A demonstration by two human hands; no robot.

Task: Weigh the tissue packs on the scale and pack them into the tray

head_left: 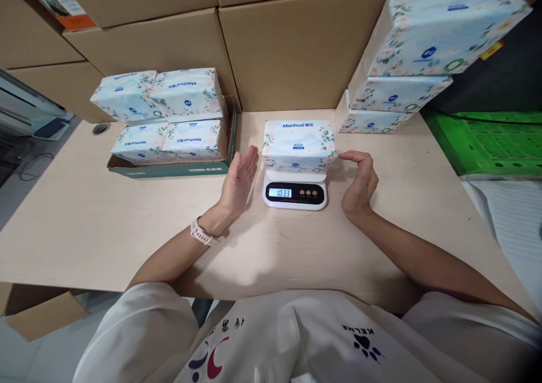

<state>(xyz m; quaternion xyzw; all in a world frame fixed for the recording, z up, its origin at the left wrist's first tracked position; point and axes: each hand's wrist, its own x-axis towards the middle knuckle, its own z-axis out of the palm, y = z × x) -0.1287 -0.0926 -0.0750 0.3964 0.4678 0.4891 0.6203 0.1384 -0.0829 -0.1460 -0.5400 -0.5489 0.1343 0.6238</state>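
A floral tissue pack point(298, 146) labelled Manhua rests on a white digital scale point(295, 205), whose lit display reads 103.3. To its left my left hand point(241, 182) is held upright, fingers stretched, apart from the pack; a pale watch strap circles that wrist. On the other side my right hand point(359, 182) curves inward with fingers extended, the fingertips close to the pack's right edge. Whether those fingertips touch it I cannot tell. Neither hand holds anything.
Several tissue packs point(186, 95) fill a green carton point(178, 170) at the left. A stack of tissue packs point(427, 44) stands at the back right. Cardboard boxes point(296, 55) line the table's rear edge. A green plastic crate point(495, 146) lies beyond the right edge.
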